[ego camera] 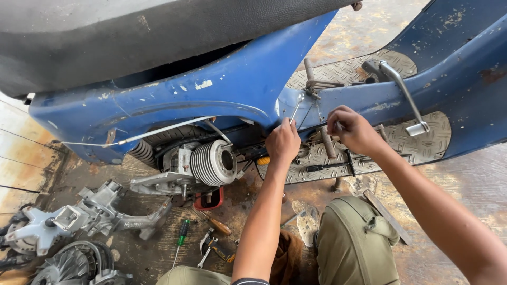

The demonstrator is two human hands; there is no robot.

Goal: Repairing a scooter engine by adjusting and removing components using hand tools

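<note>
A: What takes up most of the view?

B: A scuffed blue metal scooter body lying on its side, with a black textured seat along the top edge. Below it is the grey diamond-plate footboard, with a silver bent kick lever standing out of it.

A: And smaller than that?

B: A ribbed silver engine cylinder under the body panel, with a small red box-shaped part just beneath it. On the stained floor to the left lie grey cast engine casings. Nearer the person's olive-green trouser knee lie a green-handled screwdriver and a brown-handled tool.

A: Any labels or packages?

B: No packaging shows. The casing bears raised lettering, too small to matter.

A: How are the 2 hands placed?

B: Both arms reach forward from below. The left hand is curled, back toward the camera, fingers closed around a thin silver metal rod that slants up to the body's lower edge. The right hand is just beside it, at the footboard's edge, fingers bunched tightly with the tips pinched together; what they pinch I cannot tell.

A: Are the hands touching?

B: No, near but apart.
</note>
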